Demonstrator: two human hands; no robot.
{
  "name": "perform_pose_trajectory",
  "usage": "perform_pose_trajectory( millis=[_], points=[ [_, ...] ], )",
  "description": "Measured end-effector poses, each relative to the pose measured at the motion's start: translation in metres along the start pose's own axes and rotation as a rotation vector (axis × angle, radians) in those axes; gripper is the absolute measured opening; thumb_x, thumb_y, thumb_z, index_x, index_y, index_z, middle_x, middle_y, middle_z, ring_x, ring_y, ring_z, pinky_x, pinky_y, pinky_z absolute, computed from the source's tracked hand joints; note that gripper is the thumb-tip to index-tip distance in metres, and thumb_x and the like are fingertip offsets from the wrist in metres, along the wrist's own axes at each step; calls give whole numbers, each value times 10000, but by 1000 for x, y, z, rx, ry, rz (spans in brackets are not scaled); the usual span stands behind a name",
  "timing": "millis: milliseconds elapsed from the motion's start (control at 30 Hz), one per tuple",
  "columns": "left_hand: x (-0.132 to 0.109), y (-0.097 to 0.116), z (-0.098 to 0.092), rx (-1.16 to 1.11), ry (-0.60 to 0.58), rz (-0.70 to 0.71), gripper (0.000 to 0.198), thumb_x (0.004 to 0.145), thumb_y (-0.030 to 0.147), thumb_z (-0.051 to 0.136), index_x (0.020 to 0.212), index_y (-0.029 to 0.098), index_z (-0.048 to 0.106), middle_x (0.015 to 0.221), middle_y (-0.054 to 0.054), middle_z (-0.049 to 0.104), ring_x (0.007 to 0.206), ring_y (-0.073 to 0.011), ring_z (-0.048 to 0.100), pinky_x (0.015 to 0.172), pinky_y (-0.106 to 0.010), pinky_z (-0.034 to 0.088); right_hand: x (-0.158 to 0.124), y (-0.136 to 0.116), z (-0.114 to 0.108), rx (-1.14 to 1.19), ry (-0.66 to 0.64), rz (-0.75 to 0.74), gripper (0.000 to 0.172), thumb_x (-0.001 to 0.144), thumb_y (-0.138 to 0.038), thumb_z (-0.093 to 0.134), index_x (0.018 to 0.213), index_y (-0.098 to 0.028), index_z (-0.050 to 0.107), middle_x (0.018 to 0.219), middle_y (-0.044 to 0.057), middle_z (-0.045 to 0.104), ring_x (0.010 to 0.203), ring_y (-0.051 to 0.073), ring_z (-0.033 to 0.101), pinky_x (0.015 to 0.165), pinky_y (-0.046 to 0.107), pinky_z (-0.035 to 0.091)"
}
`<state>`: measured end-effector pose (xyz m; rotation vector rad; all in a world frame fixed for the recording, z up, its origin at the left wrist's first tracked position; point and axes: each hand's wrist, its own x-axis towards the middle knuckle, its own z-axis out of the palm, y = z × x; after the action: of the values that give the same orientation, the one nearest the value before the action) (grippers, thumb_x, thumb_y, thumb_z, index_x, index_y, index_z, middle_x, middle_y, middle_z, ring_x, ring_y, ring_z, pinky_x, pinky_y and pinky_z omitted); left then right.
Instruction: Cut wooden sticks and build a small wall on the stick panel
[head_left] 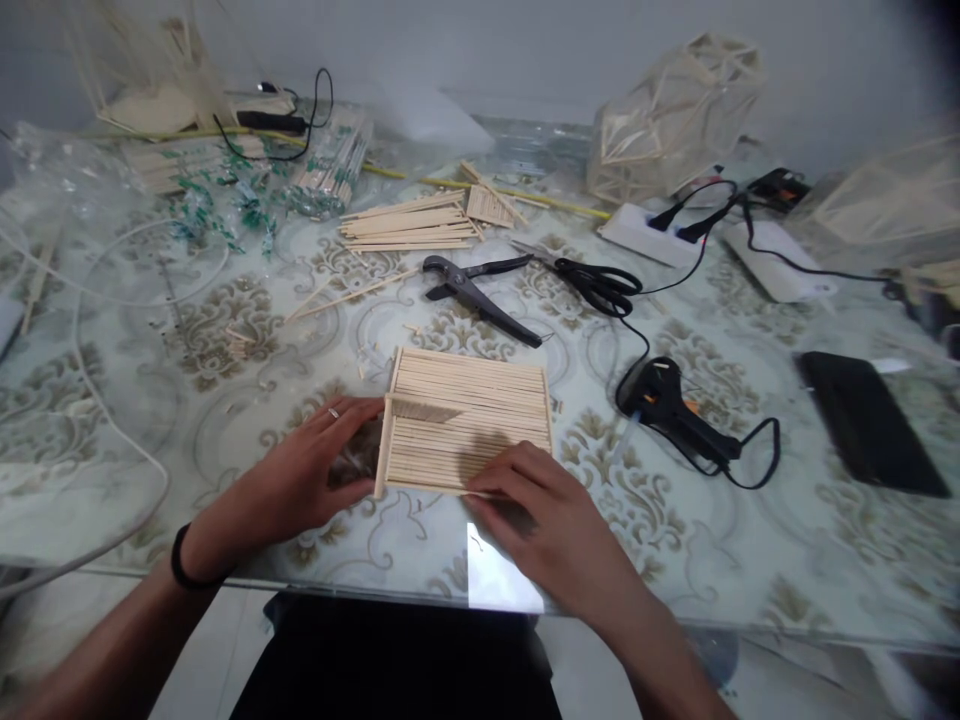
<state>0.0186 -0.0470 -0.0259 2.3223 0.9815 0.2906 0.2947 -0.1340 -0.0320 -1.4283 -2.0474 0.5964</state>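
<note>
A flat panel of thin wooden sticks (480,395) laid side by side rests on the table in front of me. A small raised strip of sticks (384,450) stands along its left edge. My left hand (311,465), with a ring and a black wristband, holds that edge between thumb and fingers. At the panel's near edge, my right hand (544,510) pinches the border, its fingertips on top and thumb below. Behind the panel lie a black-handled cutter (480,300) and scissors (600,283). To the right rests a black glue gun (679,410).
Loose wooden sticks (409,225) are piled at the back, near plastic-wrapped stick packs (330,160). A white power strip (652,235) with cords, stick-built frames (675,110) and a black phone (870,420) occupy the right. A white cable (82,340) loops across the left.
</note>
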Motion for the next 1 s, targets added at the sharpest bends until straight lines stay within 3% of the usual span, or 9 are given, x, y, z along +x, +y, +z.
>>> perform_pose_trajectory(
  millis=[533,833,1000],
  points=[
    [2,7,-4,14,-17,-41,631,897,131,647,1461,223,381,1467,-113,541,1339,-276,527,1134,-469,453,13,-13,20,-7,40,-15,76,891,-138,620,860,-202,647,839,28,657,822,192,575,750,338,451],
    [2,3,-1,-2,4,-11,696,866,156,700,1472,289,386,1459,-93,554,1339,-305,535,1133,-515,451,17,-9,19,28,3,11,107,838,-96,633,849,-202,623,838,18,631,831,194,560,768,331,431],
    [2,2,-1,10,-14,-31,674,887,175,691,1473,288,377,1464,-80,545,1368,-291,513,1150,-462,438,17,-9,19,41,-11,2,117,838,-86,637,851,-201,629,841,17,631,829,189,563,776,331,422]
  ],
)
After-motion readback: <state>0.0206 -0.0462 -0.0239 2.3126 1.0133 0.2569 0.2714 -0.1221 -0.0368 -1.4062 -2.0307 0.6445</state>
